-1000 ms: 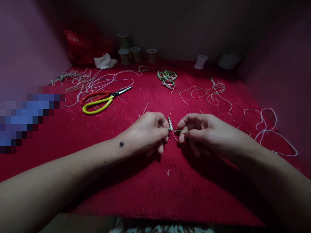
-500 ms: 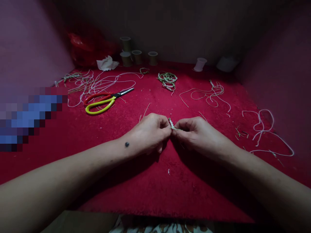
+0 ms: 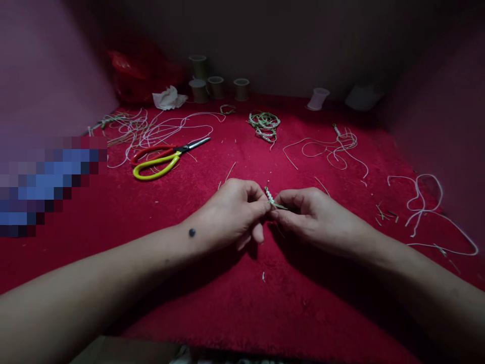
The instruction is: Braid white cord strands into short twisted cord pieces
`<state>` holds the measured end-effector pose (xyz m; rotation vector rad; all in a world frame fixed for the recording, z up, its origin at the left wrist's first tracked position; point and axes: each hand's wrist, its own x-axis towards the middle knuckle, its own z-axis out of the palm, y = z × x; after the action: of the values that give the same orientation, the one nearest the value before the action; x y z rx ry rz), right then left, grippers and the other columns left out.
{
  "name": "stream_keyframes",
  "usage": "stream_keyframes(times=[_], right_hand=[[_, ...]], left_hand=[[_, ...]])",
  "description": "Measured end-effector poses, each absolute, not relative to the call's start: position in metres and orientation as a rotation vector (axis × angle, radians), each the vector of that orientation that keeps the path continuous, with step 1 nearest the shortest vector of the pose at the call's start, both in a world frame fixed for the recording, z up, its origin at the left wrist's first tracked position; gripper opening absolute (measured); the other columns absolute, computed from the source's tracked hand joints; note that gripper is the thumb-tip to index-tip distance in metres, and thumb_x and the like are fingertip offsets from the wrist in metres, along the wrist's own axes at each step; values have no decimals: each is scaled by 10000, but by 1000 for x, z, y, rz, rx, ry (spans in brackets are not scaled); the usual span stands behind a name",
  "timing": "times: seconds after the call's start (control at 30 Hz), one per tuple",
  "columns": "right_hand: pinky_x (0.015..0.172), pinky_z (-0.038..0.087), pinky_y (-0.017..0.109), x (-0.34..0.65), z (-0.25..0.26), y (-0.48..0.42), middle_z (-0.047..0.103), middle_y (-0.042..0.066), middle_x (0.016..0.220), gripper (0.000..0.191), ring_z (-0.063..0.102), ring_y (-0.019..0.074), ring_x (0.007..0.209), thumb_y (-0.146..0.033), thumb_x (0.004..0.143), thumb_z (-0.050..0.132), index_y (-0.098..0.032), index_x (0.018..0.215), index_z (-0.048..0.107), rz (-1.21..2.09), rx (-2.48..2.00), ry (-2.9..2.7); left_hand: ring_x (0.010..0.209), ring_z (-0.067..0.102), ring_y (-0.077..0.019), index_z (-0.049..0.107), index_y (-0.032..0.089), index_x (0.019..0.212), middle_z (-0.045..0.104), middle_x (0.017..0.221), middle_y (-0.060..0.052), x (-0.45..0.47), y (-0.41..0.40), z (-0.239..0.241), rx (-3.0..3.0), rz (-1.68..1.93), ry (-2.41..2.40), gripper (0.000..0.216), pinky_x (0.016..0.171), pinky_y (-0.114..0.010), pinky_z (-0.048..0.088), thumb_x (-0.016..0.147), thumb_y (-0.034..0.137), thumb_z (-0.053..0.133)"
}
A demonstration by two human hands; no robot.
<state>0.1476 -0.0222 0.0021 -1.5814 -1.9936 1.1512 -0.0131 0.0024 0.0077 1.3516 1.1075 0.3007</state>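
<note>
My left hand (image 3: pixel 233 212) and my right hand (image 3: pixel 312 217) meet over the middle of the red cloth (image 3: pixel 242 283). Between their pinched fingertips is a short knotted cord piece (image 3: pixel 270 196), white and green, with thin green strands running into the right fingers. Both hands are closed in a pinch on it. The lower end of the cord is hidden behind the fingers.
Scissors with a red and a yellow handle (image 3: pixel 162 155) lie at the left. Loose white cords (image 3: pixel 151 129) spread at the back left, more white cord (image 3: pixel 329 146) at the back right and white cord loops (image 3: pixel 424 202) at the right edge. A coil of finished cord (image 3: pixel 264 124) and thread spools (image 3: pixel 215 86) stand at the back.
My hands, a little apart a second ago with strands stretched between them, have come together and now stay fingertip to fingertip on the cord piece.
</note>
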Motion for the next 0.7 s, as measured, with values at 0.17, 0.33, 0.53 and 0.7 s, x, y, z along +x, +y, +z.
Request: stream_keyframes(times=[0.17, 0.33, 0.53, 0.7], right_hand=[[445, 256, 209, 149, 3, -22, 436, -45, 491, 207, 376, 65, 449, -239, 818, 460, -164, 637, 527, 1177, -1587, -1947], [465, 263, 212, 150, 2, -23, 454, -36, 526, 232, 385, 69, 480, -221, 841, 440, -165, 626, 506, 1126, -1567, -2000], [491, 277, 201, 149, 3, -27, 425, -47, 526, 225, 370, 57, 473, -183, 860, 438, -160, 661, 540, 1028, -1523, -2122], [491, 275, 206, 150, 6, -26, 433, -42, 532, 238, 371, 66, 485, -209, 869, 428, -176, 673, 559, 1046, -1595, -2146]], left_hand=[[274, 476, -97, 457, 170, 731, 588, 436, 13, -14, 3, 6, 1239, 281, 1057, 107, 273, -162, 321, 834, 197, 457], [350, 568, -139, 446, 165, 718, 605, 455, -7, -14, 0, 5, 1176, 251, 1018, 139, 352, -208, 433, 854, 193, 431], [350, 554, -133, 447, 172, 723, 577, 425, 9, -14, -3, 1, 1196, 225, 1042, 170, 373, -218, 445, 875, 231, 400], [343, 532, -122, 447, 181, 716, 551, 408, 27, -14, -3, -2, 1188, 225, 1050, 192, 372, -219, 446, 875, 279, 404]])
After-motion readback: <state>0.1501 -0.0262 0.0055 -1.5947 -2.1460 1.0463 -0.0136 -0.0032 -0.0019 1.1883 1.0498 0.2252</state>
